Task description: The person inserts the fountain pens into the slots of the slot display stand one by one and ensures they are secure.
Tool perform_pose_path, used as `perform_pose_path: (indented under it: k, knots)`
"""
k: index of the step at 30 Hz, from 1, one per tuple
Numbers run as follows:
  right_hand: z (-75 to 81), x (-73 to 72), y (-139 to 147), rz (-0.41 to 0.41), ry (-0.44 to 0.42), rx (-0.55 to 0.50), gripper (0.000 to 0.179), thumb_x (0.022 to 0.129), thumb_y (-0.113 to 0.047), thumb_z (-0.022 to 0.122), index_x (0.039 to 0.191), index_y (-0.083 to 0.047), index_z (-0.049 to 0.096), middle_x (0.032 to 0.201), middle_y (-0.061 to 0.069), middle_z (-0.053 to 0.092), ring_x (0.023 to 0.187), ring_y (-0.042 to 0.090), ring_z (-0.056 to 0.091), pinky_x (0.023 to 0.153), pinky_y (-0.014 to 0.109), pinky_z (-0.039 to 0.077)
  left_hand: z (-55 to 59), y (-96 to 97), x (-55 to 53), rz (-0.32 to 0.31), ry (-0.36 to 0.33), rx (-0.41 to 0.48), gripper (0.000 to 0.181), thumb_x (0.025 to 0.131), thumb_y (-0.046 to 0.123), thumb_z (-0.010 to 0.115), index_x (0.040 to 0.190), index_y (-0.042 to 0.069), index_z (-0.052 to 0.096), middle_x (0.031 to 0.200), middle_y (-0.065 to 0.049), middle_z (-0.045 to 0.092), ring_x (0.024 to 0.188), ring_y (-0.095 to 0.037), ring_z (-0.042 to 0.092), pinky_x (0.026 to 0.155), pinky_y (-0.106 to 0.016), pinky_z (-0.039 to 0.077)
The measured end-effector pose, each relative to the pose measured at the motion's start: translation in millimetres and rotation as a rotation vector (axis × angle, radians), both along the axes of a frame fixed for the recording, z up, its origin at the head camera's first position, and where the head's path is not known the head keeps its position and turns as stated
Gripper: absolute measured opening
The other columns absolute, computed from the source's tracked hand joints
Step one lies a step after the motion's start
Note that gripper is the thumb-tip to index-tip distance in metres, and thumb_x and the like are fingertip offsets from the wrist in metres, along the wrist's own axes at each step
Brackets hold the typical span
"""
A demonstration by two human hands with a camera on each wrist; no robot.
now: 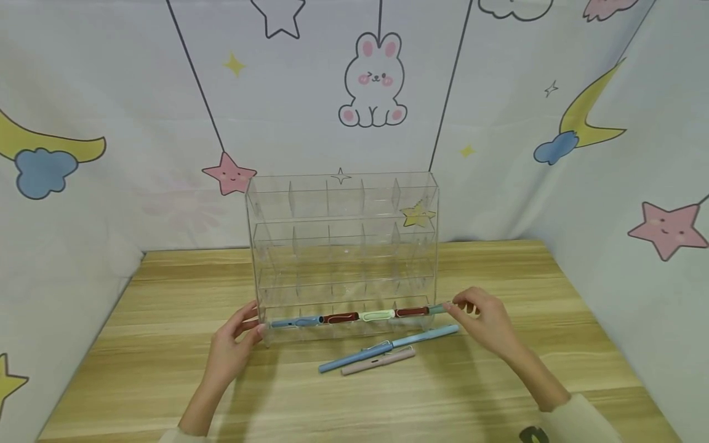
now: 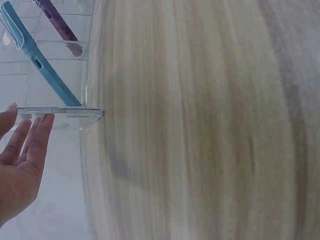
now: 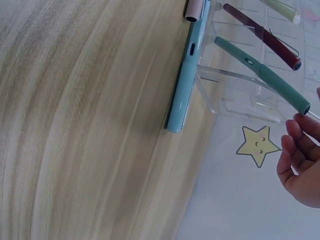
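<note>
A clear acrylic rack (image 1: 344, 220) with several compartments stands upright on the table. My left hand (image 1: 229, 346) grips its lower left side, thumb at the front edge and fingertips against the side panel (image 2: 70, 116). Across the bottom tier lie a blue pen (image 1: 296, 322), a dark red pen (image 1: 340, 318), a pale green pen (image 1: 378, 315) and another dark red pen (image 1: 412, 312). At the tier's right end, my right hand (image 1: 486, 320) pinches the outer end of a green pen (image 3: 267, 75), which slants over the rack's side panel in the right wrist view.
In front of the rack, a blue pen (image 1: 354, 357), a light blue pen (image 1: 425, 336) and a greyish-pink pen (image 1: 378, 362) lie close together on the wooden table (image 1: 166, 289). Printed white cloth (image 1: 138, 111) encloses the back and sides.
</note>
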State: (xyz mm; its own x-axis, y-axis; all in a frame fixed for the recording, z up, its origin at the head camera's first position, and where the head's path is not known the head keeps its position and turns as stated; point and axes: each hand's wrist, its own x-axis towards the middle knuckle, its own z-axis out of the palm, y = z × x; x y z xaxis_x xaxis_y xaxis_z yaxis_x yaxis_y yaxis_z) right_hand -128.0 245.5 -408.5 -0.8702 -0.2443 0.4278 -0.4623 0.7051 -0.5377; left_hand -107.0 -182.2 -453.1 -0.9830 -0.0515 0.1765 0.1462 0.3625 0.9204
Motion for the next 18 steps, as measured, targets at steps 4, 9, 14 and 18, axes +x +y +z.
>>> perform_pose_path:
  k: [4, 9, 14, 18]
  knots:
    - [-0.2, 0.2, -1.5, 0.007, -0.001, 0.011, 0.006, 0.082, -0.008, 0.068, 0.076, -0.009, 0.065, 0.072, -0.007, 0.055, 0.062, 0.006, 0.042, 0.05, 0.021, 0.039, -1.3, -0.8, -0.4, 0.009, -0.004, -0.013, 0.046, 0.084, -0.008, 0.059, 0.129, -0.004, 0.047, 0.116, -0.024, 0.055, 0.098, -0.031, 0.057, 0.069, -0.019, 0.053]
    - [-1.3, 0.8, -1.1, 0.026, 0.016, 0.01, 0.006, 0.08, -0.002, 0.068, 0.08, -0.007, 0.064, 0.074, -0.008, 0.057, 0.064, 0.005, 0.045, 0.052, 0.021, 0.042, -2.8, -1.0, -1.4, 0.014, 0.001, -0.029, 0.046, 0.083, -0.009, 0.059, 0.128, -0.004, 0.047, 0.116, -0.024, 0.055, 0.096, -0.027, 0.058, 0.069, -0.019, 0.054]
    - [-1.3, 0.1, 0.8, 0.064, 0.036, 0.018, 0.011, 0.077, 0.001, 0.07, 0.085, -0.004, 0.064, 0.077, -0.007, 0.058, 0.067, 0.005, 0.049, 0.055, 0.022, 0.046, -3.6, -1.3, -1.3, 0.014, 0.006, -0.037, 0.046, 0.083, -0.009, 0.059, 0.128, -0.003, 0.047, 0.115, -0.024, 0.056, 0.096, -0.028, 0.058, 0.069, -0.018, 0.053]
    - [-1.4, -0.2, 2.1, 0.092, 0.056, 0.024, 0.014, 0.075, 0.003, 0.07, 0.086, -0.003, 0.064, 0.077, -0.007, 0.058, 0.067, 0.005, 0.051, 0.055, 0.022, 0.046, -4.1, -1.2, -1.3, 0.013, 0.01, -0.039, 0.046, 0.083, -0.009, 0.059, 0.128, -0.003, 0.048, 0.115, -0.024, 0.056, 0.096, -0.029, 0.058, 0.068, -0.018, 0.053]
